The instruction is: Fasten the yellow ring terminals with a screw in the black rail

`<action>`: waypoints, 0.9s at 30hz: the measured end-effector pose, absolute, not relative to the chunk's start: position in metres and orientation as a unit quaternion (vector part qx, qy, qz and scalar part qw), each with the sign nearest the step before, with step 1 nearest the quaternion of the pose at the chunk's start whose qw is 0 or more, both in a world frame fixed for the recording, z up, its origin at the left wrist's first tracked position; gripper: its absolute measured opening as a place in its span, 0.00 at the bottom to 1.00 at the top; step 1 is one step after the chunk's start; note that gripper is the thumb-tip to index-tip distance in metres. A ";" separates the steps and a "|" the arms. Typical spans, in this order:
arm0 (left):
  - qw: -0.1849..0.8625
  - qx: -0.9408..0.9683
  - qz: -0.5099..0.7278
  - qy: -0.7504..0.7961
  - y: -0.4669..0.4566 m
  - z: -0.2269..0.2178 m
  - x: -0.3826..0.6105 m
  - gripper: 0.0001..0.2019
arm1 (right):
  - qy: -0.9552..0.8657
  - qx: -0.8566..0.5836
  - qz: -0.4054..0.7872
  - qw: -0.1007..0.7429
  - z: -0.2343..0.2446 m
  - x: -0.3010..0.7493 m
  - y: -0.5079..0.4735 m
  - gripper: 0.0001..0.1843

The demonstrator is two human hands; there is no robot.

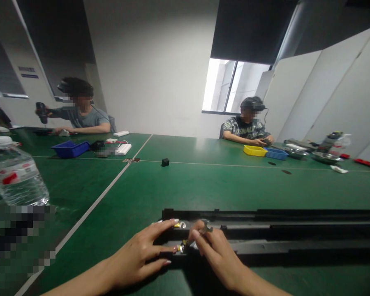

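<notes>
My left hand (pixel 144 246) lies with its fingers stretched apart over the left end of a long black channel-shaped part (pixel 249 246). Its fingertips touch small yellow and metal fittings (pixel 181 225) that look like ring terminals. Closed around a small metal open-ended wrench (pixel 207 225), my right hand (pixel 216 248) reaches down to the fitting in the nearer channel. One jaw end of the wrench sticks up above the fingers; the other end is mostly hidden by them. The black part lies flat on the green table (pixel 126 193).
A water bottle (pixel 17 172) stands at the left. Farther off are a blue bin (pixel 70 149), a small black block (pixel 165 162), a yellow bin (pixel 254 151) and metal bowls (pixel 296 153). Two co-workers sit across the table, one holding a power drill (pixel 42 112).
</notes>
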State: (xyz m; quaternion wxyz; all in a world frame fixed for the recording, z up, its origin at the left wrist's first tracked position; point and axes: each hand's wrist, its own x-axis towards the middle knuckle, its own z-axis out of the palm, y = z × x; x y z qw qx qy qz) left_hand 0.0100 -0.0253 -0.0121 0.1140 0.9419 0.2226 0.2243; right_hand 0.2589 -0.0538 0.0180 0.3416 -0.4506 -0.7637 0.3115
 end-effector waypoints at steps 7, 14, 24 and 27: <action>0.116 0.941 0.232 0.218 -0.026 -0.012 0.011 0.21 | -0.769 -0.428 0.311 0.359 0.017 0.257 -0.052 0.21; 0.122 0.940 0.225 0.226 -0.025 -0.012 0.010 0.21 | -0.757 -0.455 0.297 0.364 0.020 0.257 -0.054 0.21; 0.128 0.944 0.211 0.220 -0.024 -0.007 0.008 0.20 | -0.767 -0.442 0.302 0.354 0.022 0.257 -0.053 0.16; 0.135 0.942 0.214 0.221 -0.025 -0.009 0.008 0.22 | -0.767 -0.440 0.300 0.358 0.021 0.257 -0.053 0.15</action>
